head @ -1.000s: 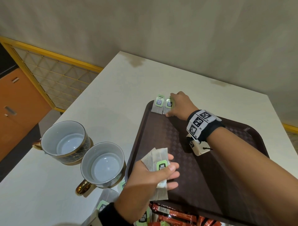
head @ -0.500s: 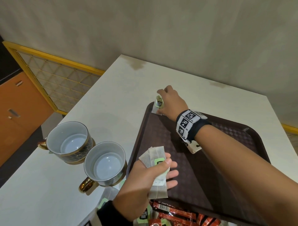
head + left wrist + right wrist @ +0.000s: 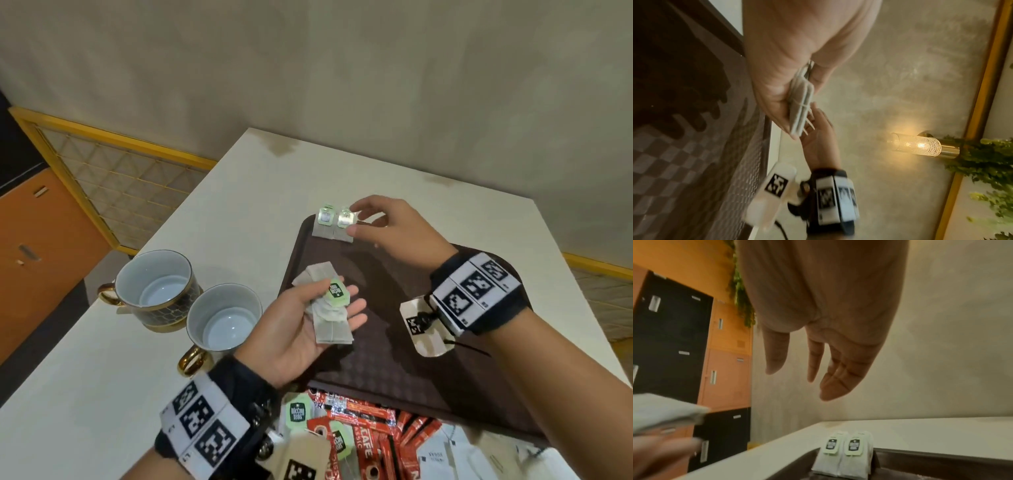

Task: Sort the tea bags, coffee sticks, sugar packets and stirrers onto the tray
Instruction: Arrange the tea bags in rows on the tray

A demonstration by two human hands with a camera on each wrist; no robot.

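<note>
Landmark: the brown tray (image 3: 387, 370), checker-textured, lying on a white table (image 3: 219, 205).

Labels. Loose tea bags (image 3: 297, 413) off the tray's near edge carry green tags reading "McCoy teas". Red coffee sticks (image 3: 368, 435) in the same pile show "CAFE" and "CLASSIC"; the start of the brand word is covered. A white sugar packet (image 3: 432, 459) beside them bears small print that I cannot read with confidence. Both wristbands carry black-and-white square codes.

Task items. Two placed tea bags (image 3: 842, 456) lie side by side at the tray's far left corner, touching, tags toward the far rim. Their tag print is washed out by glare in the head view.

Hands. The left hand (image 3: 301, 329), palm up over the tray's left edge, holds a stack of tea bags (image 3: 330, 308) with the thumb pressed on the top green tag. The right hand (image 3: 387, 229) hovers just right of the placed pair; fingers are loose and apart, gripping nothing.

Surroundings. Two empty cups (image 3: 185, 298) with gold handles stand left of the tray on the table. Beige wall beyond; orange and black cabinets (image 3: 694, 353) to the left. A lit wall lamp (image 3: 920, 144) and greenery show in the left wrist view.

Limits. The pile is cut off at the bottom of the frame; no stirrers can be made out.
</note>
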